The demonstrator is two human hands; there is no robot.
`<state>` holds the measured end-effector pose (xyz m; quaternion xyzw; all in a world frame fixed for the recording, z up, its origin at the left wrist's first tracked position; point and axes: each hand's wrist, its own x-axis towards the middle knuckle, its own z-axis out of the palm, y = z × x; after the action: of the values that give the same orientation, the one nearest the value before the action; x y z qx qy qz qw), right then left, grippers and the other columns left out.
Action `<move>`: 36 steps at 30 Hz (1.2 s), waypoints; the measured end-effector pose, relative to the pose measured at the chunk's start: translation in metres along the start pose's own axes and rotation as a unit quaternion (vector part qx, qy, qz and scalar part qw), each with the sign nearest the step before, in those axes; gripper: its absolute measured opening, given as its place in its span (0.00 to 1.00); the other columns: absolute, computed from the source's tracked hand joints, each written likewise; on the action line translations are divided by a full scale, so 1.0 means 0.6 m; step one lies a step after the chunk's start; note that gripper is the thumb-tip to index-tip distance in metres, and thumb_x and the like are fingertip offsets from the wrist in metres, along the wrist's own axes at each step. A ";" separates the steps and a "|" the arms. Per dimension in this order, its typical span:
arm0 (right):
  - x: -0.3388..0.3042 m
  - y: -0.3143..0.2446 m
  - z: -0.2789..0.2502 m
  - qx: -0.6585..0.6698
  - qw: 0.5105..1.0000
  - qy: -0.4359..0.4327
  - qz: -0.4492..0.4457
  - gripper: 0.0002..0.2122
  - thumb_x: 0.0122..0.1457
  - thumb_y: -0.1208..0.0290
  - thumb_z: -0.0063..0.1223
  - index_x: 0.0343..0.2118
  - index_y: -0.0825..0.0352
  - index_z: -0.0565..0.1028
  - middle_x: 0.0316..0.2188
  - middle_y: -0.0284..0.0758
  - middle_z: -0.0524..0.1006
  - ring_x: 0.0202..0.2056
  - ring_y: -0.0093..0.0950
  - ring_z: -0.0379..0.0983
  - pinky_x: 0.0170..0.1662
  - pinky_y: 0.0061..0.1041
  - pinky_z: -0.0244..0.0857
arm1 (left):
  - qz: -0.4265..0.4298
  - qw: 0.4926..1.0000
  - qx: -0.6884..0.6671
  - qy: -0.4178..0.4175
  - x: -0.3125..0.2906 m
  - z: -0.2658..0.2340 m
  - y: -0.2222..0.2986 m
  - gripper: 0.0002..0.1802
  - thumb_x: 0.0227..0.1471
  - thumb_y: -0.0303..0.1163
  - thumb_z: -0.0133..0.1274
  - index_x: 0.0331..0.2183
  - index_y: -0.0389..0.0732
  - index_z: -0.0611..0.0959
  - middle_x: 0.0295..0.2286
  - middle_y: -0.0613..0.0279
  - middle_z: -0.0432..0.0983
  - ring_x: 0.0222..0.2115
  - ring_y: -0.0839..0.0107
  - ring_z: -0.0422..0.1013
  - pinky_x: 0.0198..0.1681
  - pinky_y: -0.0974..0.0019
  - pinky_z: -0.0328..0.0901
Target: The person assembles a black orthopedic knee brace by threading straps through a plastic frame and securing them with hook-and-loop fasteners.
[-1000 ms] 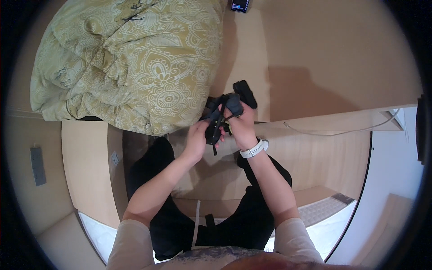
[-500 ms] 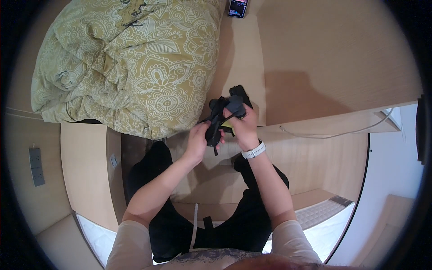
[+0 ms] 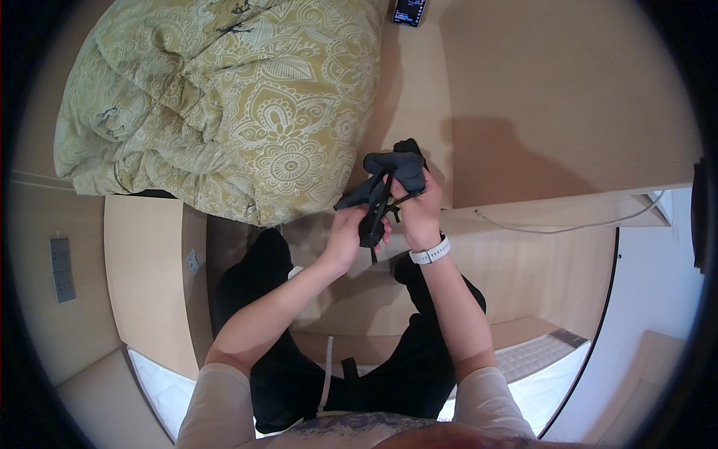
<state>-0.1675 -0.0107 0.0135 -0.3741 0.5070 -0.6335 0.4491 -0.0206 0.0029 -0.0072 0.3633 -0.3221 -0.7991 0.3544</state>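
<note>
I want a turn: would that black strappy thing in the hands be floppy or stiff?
Probably floppy in places: the black strappy thing has thin straps. Its rounded dark grey end may squash, since it looks padded. It might dangle lopsidedly, with parts sticking out different ways.

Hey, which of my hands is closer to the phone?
Your right hand: it is almost straight below the phone in the picture. Your left hand is lower and further left, beside the patterned bedding. Both hold a dark strappy item.

A black, strappy bundle [image 3: 377,200], dark grey at its far end, is held crumpled and tilted.
</note>
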 end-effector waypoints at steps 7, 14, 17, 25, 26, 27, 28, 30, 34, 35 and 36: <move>-0.015 -0.017 0.012 0.043 0.974 -0.068 0.211 0.09 0.55 0.82 0.58 0.39 0.69 0.75 0.28 0.31 0.77 0.19 0.20 0.71 0.19 0.22 0.66 | -0.008 0.998 -0.016 0.059 -0.007 -0.007 0.016 0.25 0.64 0.39 0.30 0.40 0.30 0.77 0.28 0.51 0.79 0.24 0.63 0.76 0.22 0.65 0.69; 0.000 -0.007 -0.001 0.052 0.995 0.025 0.080 0.11 0.56 0.81 0.60 0.42 0.70 0.76 0.33 0.27 0.79 0.35 0.19 0.73 0.42 0.21 0.68 | 0.001 1.000 -0.004 0.018 -0.004 -0.001 0.004 0.21 0.64 0.34 0.32 0.38 0.30 0.77 0.28 0.52 0.79 0.24 0.66 0.76 0.21 0.68 0.68; -0.011 -0.024 0.014 -0.007 0.983 -0.016 0.181 0.07 0.58 0.79 0.59 0.38 0.67 0.74 0.30 0.29 0.77 0.27 0.21 0.72 0.30 0.22 0.67 | 0.007 1.000 -0.010 -0.002 -0.006 -0.006 0.006 0.21 0.65 0.34 0.33 0.37 0.29 0.77 0.28 0.53 0.79 0.24 0.66 0.76 0.24 0.67 0.69; 0.000 -0.024 0.002 0.032 0.997 0.012 0.075 0.09 0.58 0.79 0.60 0.40 0.68 0.74 0.31 0.28 0.78 0.29 0.19 0.72 0.31 0.22 0.69 | 0.004 1.000 0.021 0.007 -0.001 0.001 0.010 0.23 0.63 0.37 0.32 0.35 0.30 0.78 0.28 0.51 0.79 0.24 0.64 0.76 0.21 0.65 0.68; 0.000 -0.010 -0.003 0.029 0.998 0.018 0.055 0.08 0.58 0.78 0.60 0.39 0.68 0.74 0.30 0.28 0.77 0.26 0.20 0.72 0.28 0.22 0.68 | 0.005 1.000 0.021 0.006 -0.001 0.003 0.006 0.23 0.63 0.37 0.32 0.35 0.30 0.78 0.28 0.51 0.79 0.24 0.64 0.76 0.21 0.65 0.68; 0.000 0.004 -0.008 0.024 0.999 0.023 0.035 0.08 0.58 0.78 0.60 0.38 0.68 0.74 0.29 0.29 0.77 0.24 0.21 0.72 0.24 0.22 0.67 | -0.002 1.000 0.026 0.003 -0.002 0.006 0.002 0.24 0.63 0.37 0.32 0.34 0.30 0.79 0.28 0.51 0.78 0.24 0.64 0.76 0.21 0.65 0.68; 0.000 0.018 -0.013 0.020 0.999 0.029 0.015 0.07 0.58 0.78 0.60 0.38 0.67 0.74 0.29 0.29 0.77 0.21 0.22 0.72 0.21 0.23 0.66 | -0.008 0.999 0.031 0.001 -0.002 0.007 0.000 0.24 0.63 0.38 0.32 0.34 0.30 0.79 0.28 0.51 0.78 0.24 0.64 0.76 0.21 0.65 0.68; -0.017 -0.024 0.022 -0.026 0.977 -0.008 0.213 0.07 0.58 0.78 0.60 0.38 0.67 0.74 0.26 0.31 0.76 0.15 0.23 0.69 0.14 0.23 0.60 | 0.008 0.999 0.035 0.024 -0.007 -0.009 0.002 0.24 0.63 0.38 0.32 0.35 0.30 0.79 0.27 0.52 0.78 0.24 0.64 0.76 0.20 0.65 0.68; -0.008 -0.043 0.023 0.033 0.982 -0.032 0.186 0.08 0.57 0.79 0.59 0.39 0.67 0.75 0.26 0.30 0.76 0.14 0.22 0.69 0.14 0.22 0.60 | 0.027 0.999 -0.007 0.026 -0.008 -0.005 0.023 0.22 0.65 0.34 0.32 0.36 0.31 0.79 0.27 0.54 0.79 0.22 0.67 0.75 0.24 0.68 0.67; 0.000 -0.011 0.004 0.010 0.995 -0.020 0.096 0.07 0.57 0.79 0.59 0.39 0.67 0.75 0.26 0.31 0.76 0.15 0.22 0.69 0.14 0.22 0.60 | 0.028 0.999 -0.010 0.020 -0.005 0.004 0.024 0.22 0.65 0.34 0.32 0.36 0.31 0.79 0.27 0.54 0.79 0.22 0.67 0.75 0.24 0.68 0.67; 0.007 0.023 -0.015 -0.015 1.000 -0.006 0.006 0.07 0.57 0.78 0.60 0.39 0.67 0.75 0.26 0.31 0.76 0.15 0.22 0.69 0.13 0.22 0.60 | 0.027 0.999 -0.010 0.013 -0.002 0.012 0.022 0.21 0.65 0.34 0.32 0.36 0.31 0.79 0.27 0.54 0.79 0.22 0.67 0.75 0.24 0.68 0.67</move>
<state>-0.1749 -0.0132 -0.0017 -0.3815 0.5158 -0.6208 0.4505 -0.0213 -0.0015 0.0068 0.3611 -0.3189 -0.7878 0.3838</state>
